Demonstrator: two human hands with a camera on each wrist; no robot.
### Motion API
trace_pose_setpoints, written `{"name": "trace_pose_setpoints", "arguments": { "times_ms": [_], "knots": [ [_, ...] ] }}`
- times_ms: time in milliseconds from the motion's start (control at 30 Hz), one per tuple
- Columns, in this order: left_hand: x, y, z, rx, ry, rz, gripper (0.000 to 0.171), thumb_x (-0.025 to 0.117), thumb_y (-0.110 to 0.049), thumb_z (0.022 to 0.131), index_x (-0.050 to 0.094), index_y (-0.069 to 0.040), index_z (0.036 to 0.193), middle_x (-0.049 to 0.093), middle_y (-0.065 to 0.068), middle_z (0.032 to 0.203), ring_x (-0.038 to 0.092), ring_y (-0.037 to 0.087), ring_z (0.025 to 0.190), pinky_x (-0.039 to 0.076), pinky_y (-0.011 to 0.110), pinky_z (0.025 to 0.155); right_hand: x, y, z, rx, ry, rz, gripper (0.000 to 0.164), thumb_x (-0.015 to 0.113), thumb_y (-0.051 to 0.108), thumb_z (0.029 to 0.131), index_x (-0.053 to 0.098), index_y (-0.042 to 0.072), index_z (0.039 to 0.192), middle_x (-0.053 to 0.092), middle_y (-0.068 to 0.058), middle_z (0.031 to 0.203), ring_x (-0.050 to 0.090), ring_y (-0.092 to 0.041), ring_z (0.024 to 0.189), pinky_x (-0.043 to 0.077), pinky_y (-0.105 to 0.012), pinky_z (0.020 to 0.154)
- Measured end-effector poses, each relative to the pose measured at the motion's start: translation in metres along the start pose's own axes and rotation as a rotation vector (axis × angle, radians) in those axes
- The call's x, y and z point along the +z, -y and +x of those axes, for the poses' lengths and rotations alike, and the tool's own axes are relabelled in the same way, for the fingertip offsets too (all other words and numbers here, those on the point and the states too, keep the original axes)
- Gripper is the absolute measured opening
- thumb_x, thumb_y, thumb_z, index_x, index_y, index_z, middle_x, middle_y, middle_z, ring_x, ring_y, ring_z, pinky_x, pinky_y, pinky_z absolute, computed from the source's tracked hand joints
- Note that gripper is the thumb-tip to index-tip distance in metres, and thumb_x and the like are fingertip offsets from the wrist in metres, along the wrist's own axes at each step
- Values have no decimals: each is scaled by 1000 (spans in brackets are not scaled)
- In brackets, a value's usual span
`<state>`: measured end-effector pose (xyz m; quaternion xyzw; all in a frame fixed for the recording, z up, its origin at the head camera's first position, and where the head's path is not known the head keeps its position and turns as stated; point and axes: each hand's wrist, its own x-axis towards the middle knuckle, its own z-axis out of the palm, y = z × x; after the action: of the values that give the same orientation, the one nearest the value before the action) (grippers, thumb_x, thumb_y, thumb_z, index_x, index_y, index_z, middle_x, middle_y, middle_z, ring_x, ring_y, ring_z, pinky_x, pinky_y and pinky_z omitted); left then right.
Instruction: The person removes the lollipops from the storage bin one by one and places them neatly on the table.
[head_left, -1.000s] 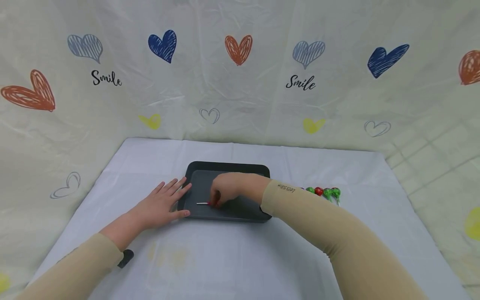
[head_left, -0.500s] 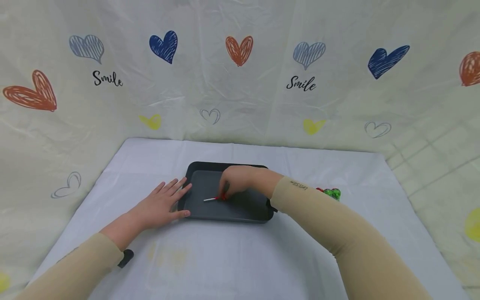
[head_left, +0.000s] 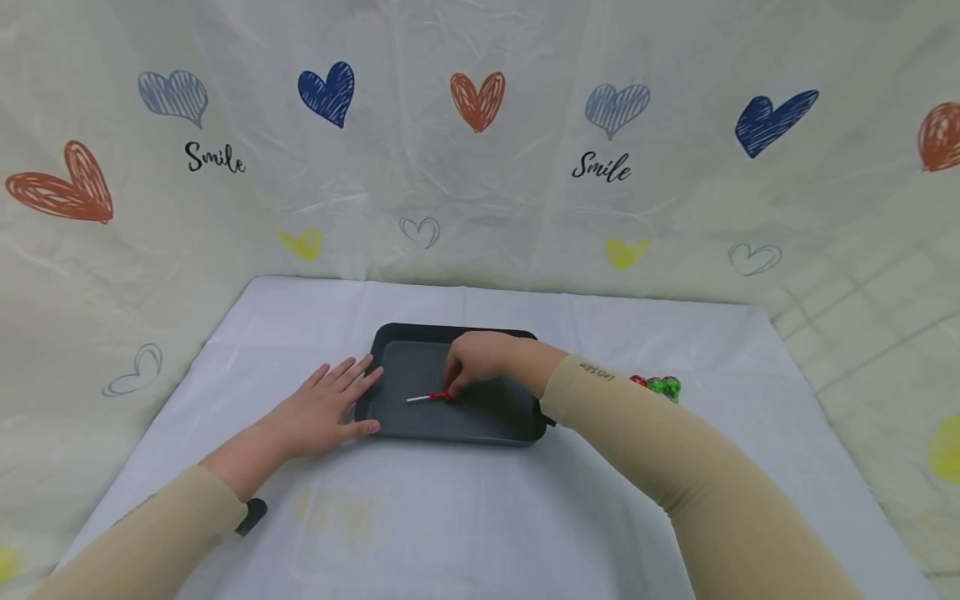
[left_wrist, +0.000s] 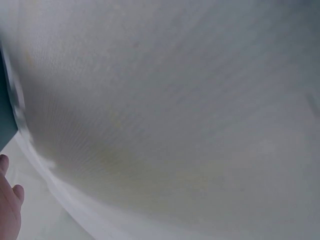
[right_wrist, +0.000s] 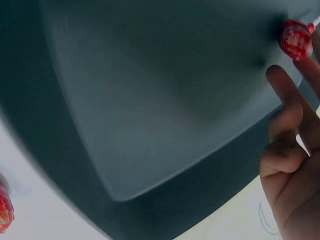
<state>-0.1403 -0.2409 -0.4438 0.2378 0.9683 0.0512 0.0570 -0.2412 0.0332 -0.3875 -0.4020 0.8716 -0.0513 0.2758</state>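
A dark grey baking tray (head_left: 397, 375) lies on the white-covered table. My left hand (head_left: 318, 417) rests at its left edge with the fingers spread and straight. In the left wrist view only part of that hand (left_wrist: 9, 210) shows, beside a dark bit of the tray (left_wrist: 6, 112). Inside the tray my right hand (head_left: 480, 360) pinches a red-wrapped lollipop (head_left: 447, 395) by its head, low over the tray floor. Its white stick points left. The right wrist view shows the red lollipop head (right_wrist: 296, 41) against the fingertips; the thumb is out of that view.
Right of the tray, partly behind my right sleeve, lie several red and green lollipops (head_left: 663, 387). Another red wrapper (right_wrist: 5, 210) appears beyond the tray wall in the right wrist view. A sheet printed with hearts (head_left: 517, 200) hangs behind the table.
My right hand has shifted a little right and away from me with the red lollipop, then stayed nearly still. The stick has tilted slightly. My left hand has not moved.
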Motion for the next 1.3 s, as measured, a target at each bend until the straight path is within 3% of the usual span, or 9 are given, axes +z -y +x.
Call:
{"name": "trace_pose_setpoints", "arguments": {
  "times_ms": [300,600,1000,1133,1300],
  "knots": [
    [4,3,1,2,-15,-2,90,29,-81,78,11,-29,149,3,-7,156,8,25,142,7,52,113,2,6,-1,9,-16,-44,11,71,30,82,74,28,92,63,19,85,57,0,80,48,-20,73],
    [6,4,2,11,-20,-3,89,28,-81,78,10,-31,149,2,-8,156,8,24,142,7,52,113,6,9,0,-50,9,-38,20,65,18,87,72,26,104,65,15,102,56,1,94,48,-20,81],
    [0,0,1,2,-4,-13,87,36,-76,80,13,-28,149,4,-5,156,7,24,142,7,52,112,-4,11,-7,-113,-43,-48,23,66,17,85,72,27,105,65,17,103,55,-1,98,46,-20,85],
    [-3,-1,-1,5,-5,-10,87,37,-75,81,14,-27,149,6,-3,156,9,27,142,8,54,112,-8,12,-8,-97,-66,-50,23,67,19,84,71,28,106,64,17,105,55,-1,100,45,-21,87],
    [0,1,0,1,-1,-11,87,35,-77,80,13,-28,149,5,-5,156,9,26,142,8,53,112,-5,14,-4,-65,-29,-24,23,68,22,84,71,25,107,64,14,107,55,-3,101,47,-22,87]
  ]
}}
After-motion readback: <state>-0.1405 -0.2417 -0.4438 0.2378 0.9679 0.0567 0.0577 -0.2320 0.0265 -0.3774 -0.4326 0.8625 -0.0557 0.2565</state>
